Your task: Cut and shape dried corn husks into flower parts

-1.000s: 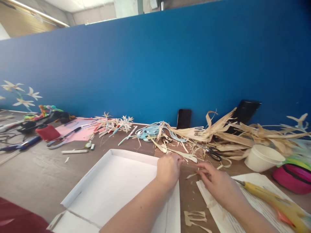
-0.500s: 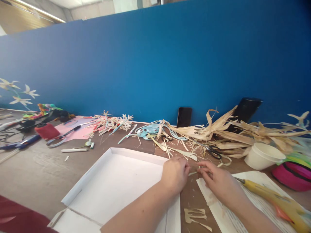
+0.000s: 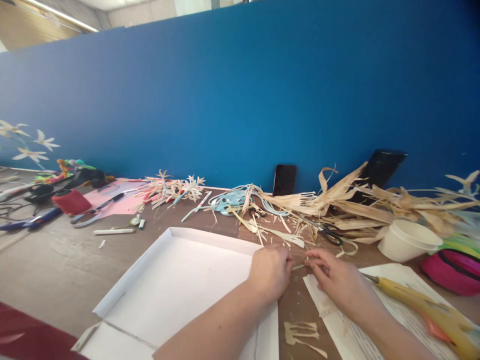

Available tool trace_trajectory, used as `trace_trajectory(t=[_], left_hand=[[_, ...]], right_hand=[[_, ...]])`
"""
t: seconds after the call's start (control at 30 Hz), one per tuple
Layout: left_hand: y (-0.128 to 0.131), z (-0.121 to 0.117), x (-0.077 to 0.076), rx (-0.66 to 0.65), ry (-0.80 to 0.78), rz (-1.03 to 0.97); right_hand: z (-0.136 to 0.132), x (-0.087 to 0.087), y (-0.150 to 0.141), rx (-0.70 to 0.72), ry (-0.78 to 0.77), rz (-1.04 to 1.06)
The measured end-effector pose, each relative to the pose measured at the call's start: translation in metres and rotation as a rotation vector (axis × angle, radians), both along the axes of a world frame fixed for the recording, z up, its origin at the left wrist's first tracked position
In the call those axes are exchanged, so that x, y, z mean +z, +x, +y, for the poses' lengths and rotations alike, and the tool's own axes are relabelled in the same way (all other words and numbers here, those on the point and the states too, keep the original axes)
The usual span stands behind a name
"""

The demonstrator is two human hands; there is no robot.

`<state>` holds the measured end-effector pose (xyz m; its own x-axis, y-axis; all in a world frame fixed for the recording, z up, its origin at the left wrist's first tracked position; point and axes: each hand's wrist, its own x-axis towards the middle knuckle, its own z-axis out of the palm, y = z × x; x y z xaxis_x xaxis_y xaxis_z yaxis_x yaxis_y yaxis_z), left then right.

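Observation:
My left hand (image 3: pixel 270 270) rests closed at the right edge of a shallow white cardboard tray (image 3: pixel 176 285), its fingers pinched on one end of a thin pale husk strip (image 3: pixel 299 266). My right hand (image 3: pixel 333 280) lies just to the right over a sheet of printed paper (image 3: pixel 397 320), its fingertips pinched on the other end of the same strip. Both hands almost touch above the brown table. A heap of dry corn husk (image 3: pixel 360 207) lies behind them, with black scissors (image 3: pixel 327 232) in it.
A white cup (image 3: pixel 408 241), a pink pouch (image 3: pixel 455 267) and a yellow glue gun (image 3: pixel 423 305) sit at the right. Two dark phones (image 3: pixel 284 180) lean on the blue partition. Husk flowers (image 3: pixel 176 190), pink paper, a red spool (image 3: pixel 71 201) and tools lie at the left.
My left hand moved right and a little toward me, meeting the right hand. Both now pinch the thin strip that lay on the table between them.

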<state>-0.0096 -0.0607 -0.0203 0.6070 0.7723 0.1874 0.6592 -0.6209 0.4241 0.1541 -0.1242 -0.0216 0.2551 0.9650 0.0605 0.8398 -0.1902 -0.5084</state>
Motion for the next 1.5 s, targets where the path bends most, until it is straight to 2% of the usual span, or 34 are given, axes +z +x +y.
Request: trace_trajectory(t=[0.77, 1.5], left_hand=[[-0.0032, 0.0006, -0.0038, -0.001, 0.027, -0.022], [-0.0034, 0.0001, -0.0042, -0.019, 0.072, 0.040]], right_hand=[[0.0009, -0.0009, -0.0004, -0.012, -0.017, -0.021], [0.0014, -0.0022, 0.0002, 0.002, -0.011, -0.043]])
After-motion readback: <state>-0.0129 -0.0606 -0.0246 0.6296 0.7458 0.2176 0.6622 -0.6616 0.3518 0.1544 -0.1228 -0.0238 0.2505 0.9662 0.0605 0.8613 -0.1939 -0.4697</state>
